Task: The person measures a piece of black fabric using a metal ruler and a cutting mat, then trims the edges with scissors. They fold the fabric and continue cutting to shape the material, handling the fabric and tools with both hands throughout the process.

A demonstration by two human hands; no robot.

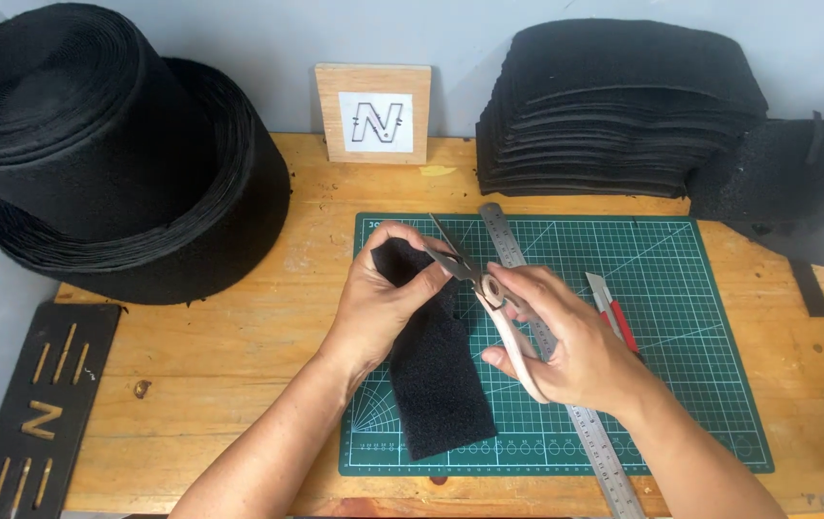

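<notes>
Left hand: the left hand pinches the top of a black rectangular foam strip, which lies on the green cutting mat.
Right hand: the right hand has its grip closed on pale-handled scissors, blades at the strip's top edge.
On the mat: steel ruler, red utility knife.
Beyond the mat: stacked black foam sheets on the wooden worktop.

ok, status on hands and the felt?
Left hand pinches black felt strip. Right hand grips scissors, blades open at strip's top edge. Steel ruler underneath.
</notes>
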